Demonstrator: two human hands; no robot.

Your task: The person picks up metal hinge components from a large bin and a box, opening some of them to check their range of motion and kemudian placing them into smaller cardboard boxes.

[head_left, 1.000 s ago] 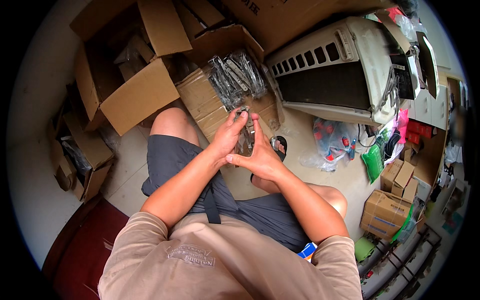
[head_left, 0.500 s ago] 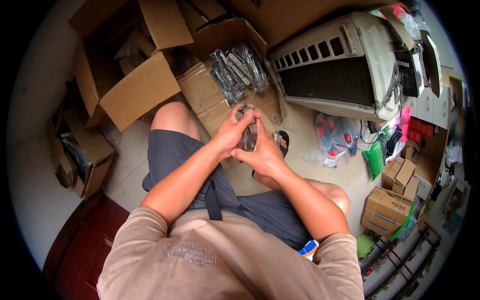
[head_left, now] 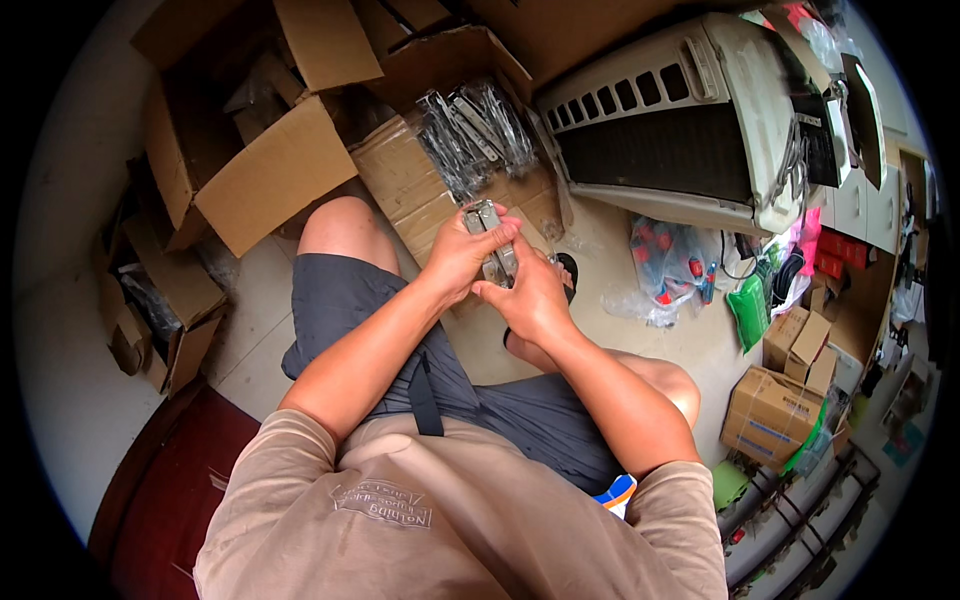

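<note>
Flanking both hands (head_left: 457, 258): carton (head_left: 275, 178), bag (head_left: 664, 265)

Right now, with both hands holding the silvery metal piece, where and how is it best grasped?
Probably pinch its far end from above, coming from the far side. The silvery metal piece is long and narrow, and this end shows beyond the thumb of the left hand, while the right hand holds its nearer part. Fingers may hide beneath.

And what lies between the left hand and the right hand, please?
In the head view, silvery metal hardware lies between the left hand and the right hand, gripped by both.
</note>
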